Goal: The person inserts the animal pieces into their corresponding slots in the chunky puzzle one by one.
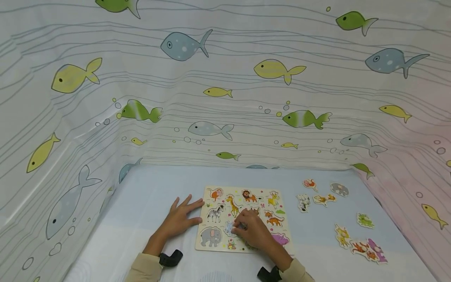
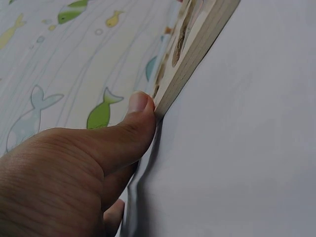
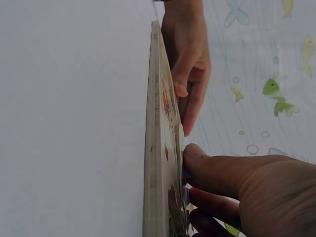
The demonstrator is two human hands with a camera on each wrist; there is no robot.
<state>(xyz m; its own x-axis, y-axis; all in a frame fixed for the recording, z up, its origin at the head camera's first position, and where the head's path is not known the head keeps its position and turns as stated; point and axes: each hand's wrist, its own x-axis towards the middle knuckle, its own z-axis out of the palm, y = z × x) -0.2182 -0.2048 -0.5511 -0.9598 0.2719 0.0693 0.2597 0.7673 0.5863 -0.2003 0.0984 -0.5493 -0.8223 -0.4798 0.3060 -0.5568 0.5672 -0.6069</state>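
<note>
A wooden animal puzzle board [image 1: 225,247] lies flat on the table. Spread beside its left edge, my left hand [image 1: 179,219] rests with the thumb and a fingertip at the rim; in the left wrist view its thumb [image 2: 140,106] meets the board's side. My right hand [image 1: 251,229] is over the lower middle of the board, fingers bent, pinching a small puzzle piece at the light-blue animal [image 1: 229,228]. The right wrist view has the thumb [image 3: 195,153] close against the board face, most of the piece hidden by the fingers.
To the right lie loose animal pieces: an elephant [image 1: 339,189], a zebra [image 1: 303,203], a giraffe [image 1: 324,199], a green animal [image 1: 365,220], a purple one [image 1: 377,250] and several others, some overlapping. A fish-patterned sheet [image 1: 243,113] rises behind the table and at both sides.
</note>
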